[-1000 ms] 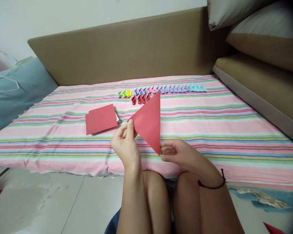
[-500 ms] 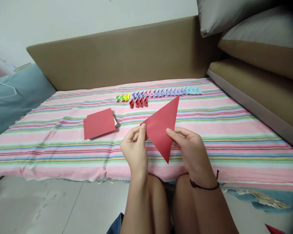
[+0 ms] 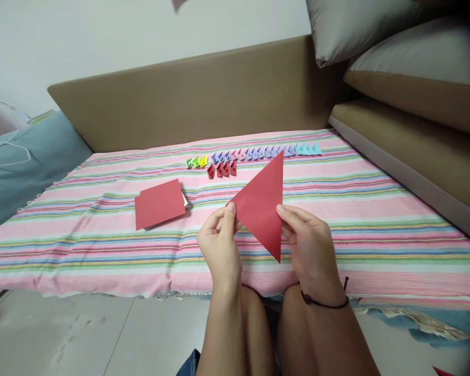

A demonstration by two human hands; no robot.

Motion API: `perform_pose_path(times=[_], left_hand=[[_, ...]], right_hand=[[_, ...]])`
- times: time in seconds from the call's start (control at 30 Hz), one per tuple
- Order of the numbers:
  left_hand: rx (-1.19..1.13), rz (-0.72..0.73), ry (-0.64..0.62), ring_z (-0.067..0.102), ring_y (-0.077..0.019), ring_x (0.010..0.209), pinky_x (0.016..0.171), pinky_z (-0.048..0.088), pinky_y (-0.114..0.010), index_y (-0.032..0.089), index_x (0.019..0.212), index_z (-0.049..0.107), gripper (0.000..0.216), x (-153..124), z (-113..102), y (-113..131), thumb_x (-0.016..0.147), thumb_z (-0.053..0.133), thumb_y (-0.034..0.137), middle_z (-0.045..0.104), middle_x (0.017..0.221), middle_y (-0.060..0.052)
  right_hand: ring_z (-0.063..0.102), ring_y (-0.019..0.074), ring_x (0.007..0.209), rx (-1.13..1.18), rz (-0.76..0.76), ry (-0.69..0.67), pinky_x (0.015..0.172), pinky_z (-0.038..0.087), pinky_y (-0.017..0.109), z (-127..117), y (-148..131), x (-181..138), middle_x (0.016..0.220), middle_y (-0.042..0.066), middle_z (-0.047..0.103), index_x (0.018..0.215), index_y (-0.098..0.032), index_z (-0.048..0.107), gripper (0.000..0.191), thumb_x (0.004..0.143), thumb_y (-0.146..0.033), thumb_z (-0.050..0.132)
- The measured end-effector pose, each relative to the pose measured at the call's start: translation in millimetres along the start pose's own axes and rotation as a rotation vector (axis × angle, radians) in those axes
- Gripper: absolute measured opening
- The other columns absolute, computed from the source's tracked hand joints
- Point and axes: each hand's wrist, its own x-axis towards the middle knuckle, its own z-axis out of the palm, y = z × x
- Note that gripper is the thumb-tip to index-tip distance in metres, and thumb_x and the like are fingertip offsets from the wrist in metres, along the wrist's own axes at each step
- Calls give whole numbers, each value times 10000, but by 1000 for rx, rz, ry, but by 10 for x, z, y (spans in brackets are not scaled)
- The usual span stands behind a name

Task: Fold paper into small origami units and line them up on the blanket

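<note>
A red sheet of paper (image 3: pixel 263 203), folded into a triangle, is held up between both hands above the striped cloth. My left hand (image 3: pixel 223 235) pinches its left corner, thumb on top. With thumb and fingers, my right hand (image 3: pixel 309 245) grips the long right edge near its middle. Beyond the paper stand small red folded paper pieces (image 3: pixel 226 169) in a short row. Behind them runs a longer row of purple folded pieces (image 3: pixel 254 153), with pink ones among them and light blue pieces (image 3: pixel 308 150) at the right end.
Left of my hands lies a stack of red paper (image 3: pixel 160 203) with paler sheets under it. Green and yellow folded pieces (image 3: pixel 196 162) sit at the left of the row. A brown backrest (image 3: pixel 188 99) rises behind the striped cloth (image 3: pixel 102 219); cushions (image 3: pixel 407 120) are piled at right.
The red triangle has turned slightly, so its long edge now stands nearly vertical. My right hand has slid a little to the right along with that edge. The camera view has shifted slightly.
</note>
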Motion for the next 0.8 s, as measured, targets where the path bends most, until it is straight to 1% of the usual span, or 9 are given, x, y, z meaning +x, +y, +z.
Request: perform_pose_path(times=[0.1,0.17,0.23,0.3,0.33,0.4,0.5,0.63,0.8], left_hand=[[55,-80,-84,671,-132,716,680,556,-247,136,786,696,202,51,-62,-39,740,696,333,708,784,-44],[128,-28,-101,684,-170,801,764,556,-314,140,880,679,228,85,-114,-26,768,669,339,710,871,-71],[261,220,-56,655,-203,972,881,516,-373,174,1040,633,277,107,-145,38,793,650,299,682,1056,-92],[498,603,-55,574,-214,1129,982,442,-409,224,1145,581,350,109,-136,144,800,643,222,620,1208,-85],[650,789,-108,538,-218,1171,1019,401,-427,238,1143,585,348,103,-113,201,803,635,187,612,1226,-75],[904,1085,-333,505,-227,1196,1062,331,-470,247,1053,625,263,87,-42,300,816,605,136,651,1172,-44],[1158,1358,-628,530,-220,1162,1113,219,-529,217,1017,625,208,97,67,380,868,520,118,684,1102,-29],[1365,1583,-839,603,-183,991,1125,226,-534,157,935,624,216,235,97,474,902,419,96,693,895,-39],[1521,1716,-1081,596,-156,831,1090,311,-514,176,770,619,311,417,84,696,890,364,45,642,724,-14]], right_hand=[[613,157,662,-212,-135,113,593,476,260,-16,-30,-2,695,9,696,751,-185,736,124,722,-302,704],[624,164,669,-393,-238,173,592,467,254,-25,-65,-17,704,11,708,747,-185,733,134,742,-309,681],[636,168,666,-564,-355,197,585,457,245,-25,-97,-35,693,15,711,735,-179,725,146,772,-297,649],[642,165,648,-714,-491,186,577,445,239,-14,-110,-47,677,15,708,735,-176,717,152,801,-263,612],[644,163,647,-778,-564,169,584,441,240,-5,-108,-49,684,17,710,747,-175,714,151,813,-239,594],[644,163,659,-886,-693,118,606,435,247,14,-92,-43,713,28,713,763,-169,703,166,830,-184,551],[612,167,618,-1015,-794,63,578,403,261,35,-57,-27,647,45,674,682,-157,656,229,833,-123,487],[603,172,620,-1039,-803,4,586,394,264,53,-32,-26,645,49,664,692,-159,642,238,833,-101,460],[597,175,625,-1052,-779,-102,594,383,271,95,-28,-61,631,40,650,690,-166,638,248,814,-69,446]])
